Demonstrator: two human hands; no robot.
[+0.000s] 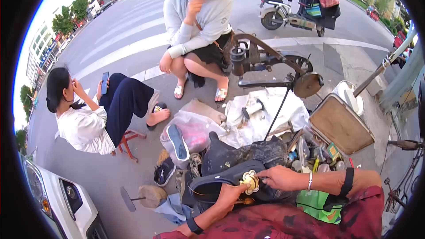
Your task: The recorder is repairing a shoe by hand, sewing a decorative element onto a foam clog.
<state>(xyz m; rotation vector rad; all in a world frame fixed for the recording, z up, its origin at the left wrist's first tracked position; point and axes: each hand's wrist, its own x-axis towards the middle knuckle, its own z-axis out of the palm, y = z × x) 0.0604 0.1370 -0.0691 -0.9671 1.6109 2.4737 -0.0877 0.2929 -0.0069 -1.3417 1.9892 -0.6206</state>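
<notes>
Low in front of me lies a black sandal point(230, 175) with a yellow-and-white flower ornament point(250, 182) at its right part. My left hand point(229, 196) is closed, its thumb and fingers pinching the sandal at the ornament's lower left edge. From the right, my right hand point(282, 179) reaches to the ornament with its fingertips drawn together; what they hold, if anything, is too small to make out. A thin pale line loops over the sandal's left end. Beneath the right forearm shows a bright green bag point(319, 205) on my dark red apron point(265, 221).
Beyond the hands stand a hand-cranked sewing machine point(261, 59) and a shallow tray point(341, 124). A grey-blue shoe point(178, 141) rests on a plastic bag. Loose tools lie right. One person point(199, 22) squats ahead; another point(84, 119) sits left. A white car point(62, 199) is lower left.
</notes>
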